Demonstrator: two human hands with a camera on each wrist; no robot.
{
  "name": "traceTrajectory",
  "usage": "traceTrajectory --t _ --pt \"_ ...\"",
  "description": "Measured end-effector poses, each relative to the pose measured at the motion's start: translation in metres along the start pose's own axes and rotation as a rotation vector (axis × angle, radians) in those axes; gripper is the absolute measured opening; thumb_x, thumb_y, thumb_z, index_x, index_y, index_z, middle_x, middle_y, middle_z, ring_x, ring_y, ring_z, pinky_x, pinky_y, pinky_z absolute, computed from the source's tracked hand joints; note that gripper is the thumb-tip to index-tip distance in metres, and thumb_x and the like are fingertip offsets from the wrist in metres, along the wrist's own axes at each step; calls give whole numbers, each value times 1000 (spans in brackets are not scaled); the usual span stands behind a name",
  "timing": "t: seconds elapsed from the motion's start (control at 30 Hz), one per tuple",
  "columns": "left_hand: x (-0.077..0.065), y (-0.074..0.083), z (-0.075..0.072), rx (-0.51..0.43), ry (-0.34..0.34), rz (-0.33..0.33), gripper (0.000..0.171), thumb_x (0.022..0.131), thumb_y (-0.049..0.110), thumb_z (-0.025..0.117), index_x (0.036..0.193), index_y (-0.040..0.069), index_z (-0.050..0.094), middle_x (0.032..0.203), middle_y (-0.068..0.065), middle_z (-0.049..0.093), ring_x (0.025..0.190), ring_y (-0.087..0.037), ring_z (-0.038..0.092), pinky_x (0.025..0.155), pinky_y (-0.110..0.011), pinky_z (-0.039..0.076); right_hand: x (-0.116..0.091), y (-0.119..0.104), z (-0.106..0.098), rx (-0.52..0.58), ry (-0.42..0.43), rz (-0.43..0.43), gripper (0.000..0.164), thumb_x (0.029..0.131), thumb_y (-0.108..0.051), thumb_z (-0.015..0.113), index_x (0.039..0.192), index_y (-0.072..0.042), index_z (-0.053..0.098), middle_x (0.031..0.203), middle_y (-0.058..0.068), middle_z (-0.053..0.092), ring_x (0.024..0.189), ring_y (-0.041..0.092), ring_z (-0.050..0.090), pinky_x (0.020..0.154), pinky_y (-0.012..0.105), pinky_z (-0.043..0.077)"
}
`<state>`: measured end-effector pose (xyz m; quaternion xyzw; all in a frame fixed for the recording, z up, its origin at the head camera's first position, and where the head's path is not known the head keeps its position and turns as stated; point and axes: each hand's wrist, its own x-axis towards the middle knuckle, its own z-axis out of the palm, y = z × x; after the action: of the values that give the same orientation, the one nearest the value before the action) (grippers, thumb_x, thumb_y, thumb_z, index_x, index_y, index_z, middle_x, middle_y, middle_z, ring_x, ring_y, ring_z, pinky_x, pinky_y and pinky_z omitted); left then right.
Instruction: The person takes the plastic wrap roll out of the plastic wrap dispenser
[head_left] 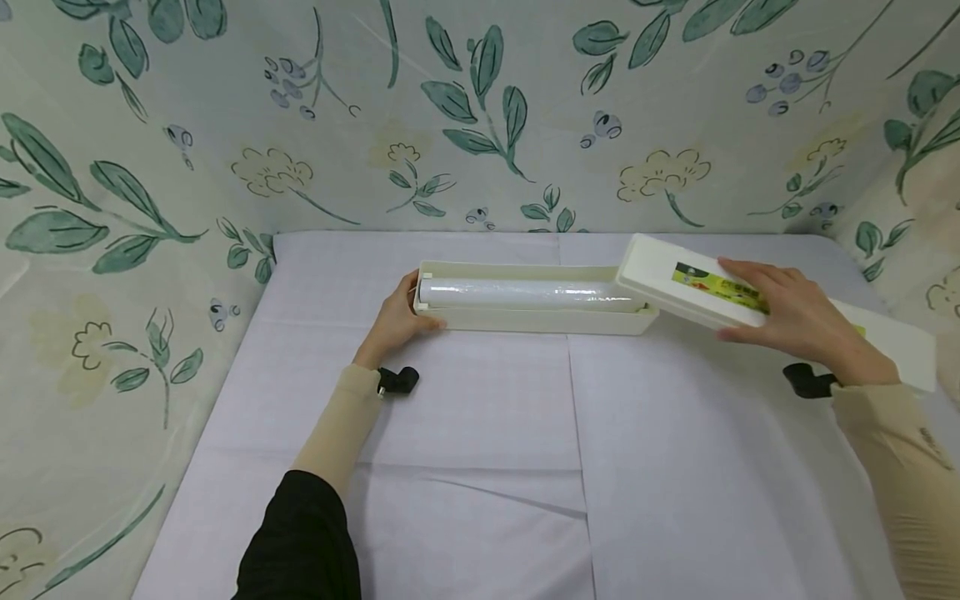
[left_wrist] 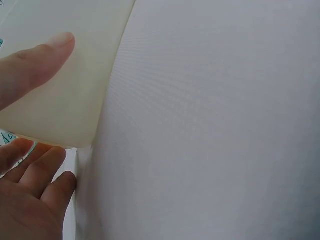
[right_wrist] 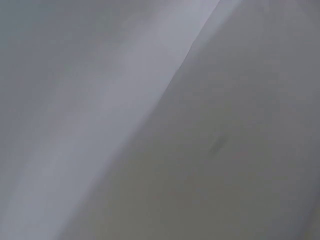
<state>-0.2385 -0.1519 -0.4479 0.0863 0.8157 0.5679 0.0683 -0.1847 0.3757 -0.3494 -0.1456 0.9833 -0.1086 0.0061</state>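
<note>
A long white cling film box [head_left: 540,322] stands on the cloth, with a roll of cling film [head_left: 525,293] lying in its open top. My left hand [head_left: 401,321] holds the box by its left end. In the left wrist view, the thumb [left_wrist: 37,67] lies against the box's front wall [left_wrist: 75,100] and the other fingers are at its end. My right hand [head_left: 795,312] grips the white lid [head_left: 652,262] from above, across its green and yellow label [head_left: 720,287]. The lid is tilted, its left end over the box's right end. In the right wrist view, only blurred pale surfaces show.
A white cloth [head_left: 480,500] with fold creases covers the table. Behind it and at the sides hangs a curtain [head_left: 480,117] with leaves and flowers. Black wrist mounts [head_left: 397,381] show at both cuffs.
</note>
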Motion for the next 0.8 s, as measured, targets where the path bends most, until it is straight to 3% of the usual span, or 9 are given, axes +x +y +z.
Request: traceTrajectory --t 0.53,0.77,0.8 --pt "-1 1 0 2 -2 -20 102 69 -1 83 150 4 21 148 -15 34 130 -29 41 104 -39 37 -12 15 -2 25 -11 64 111 72 -39 83 155 -14 14 148 29 25 119 56 26 88 68 23" --pt "-20 42 -2 6 -27 -48 97 73 -6 79 149 -2 18 149 -22 31 131 -33 39 104 -42 36 -18 20 -3 34 6 57 111 71 -38 84 154 -13 15 148 30 26 118 57 28 86 69 23" --pt "-20 42 -2 6 -27 -49 97 73 -6 79 149 -2 19 149 -22 31 131 -33 39 105 -42 36 -19 21 -3 35 9 58 111 71 -38 84 155 -13 15 148 30 26 117 57 28 86 68 23"
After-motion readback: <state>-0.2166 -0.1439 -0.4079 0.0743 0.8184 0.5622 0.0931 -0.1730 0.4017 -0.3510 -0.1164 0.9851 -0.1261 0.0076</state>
